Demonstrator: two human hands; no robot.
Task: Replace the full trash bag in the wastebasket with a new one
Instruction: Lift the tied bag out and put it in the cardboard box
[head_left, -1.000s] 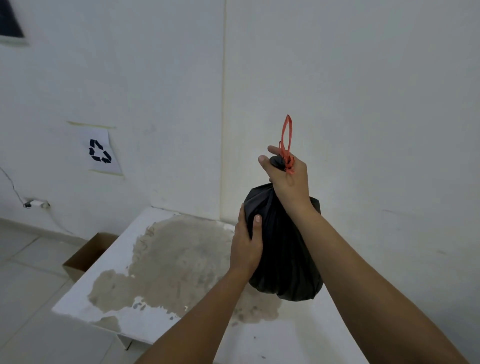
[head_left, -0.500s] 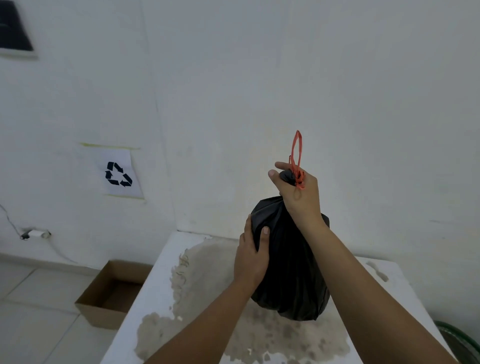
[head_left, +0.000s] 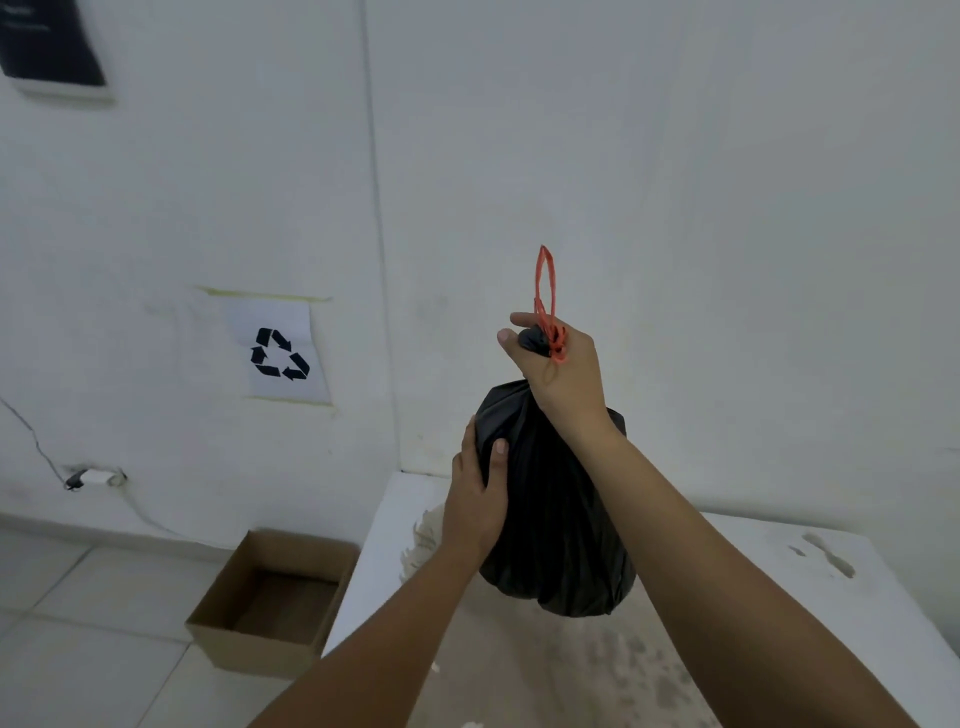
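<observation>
a person's right hand (head_left: 563, 371) grips the tied full trash bag (head_left: 550, 519) by its neck above the worn table (head_left: 779, 582), left hand (head_left: 475, 499) cupped against its side; the wastebasket is out of sight and apparently not yet relined.

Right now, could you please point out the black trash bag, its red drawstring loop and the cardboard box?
black trash bag (head_left: 558, 519): head view, middle of its bulging body.
red drawstring loop (head_left: 545, 283): head view, upright loop above the fist.
cardboard box (head_left: 249, 644): head view, near wall.

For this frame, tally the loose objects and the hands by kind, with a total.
Tied black plastic trash bag with red drawstring loop: 1
Open brown cardboard box on the floor: 1
Worn white table: 1
Hands, left hand on the bag's side, right hand gripping its neck: 2
Total: 5
</observation>
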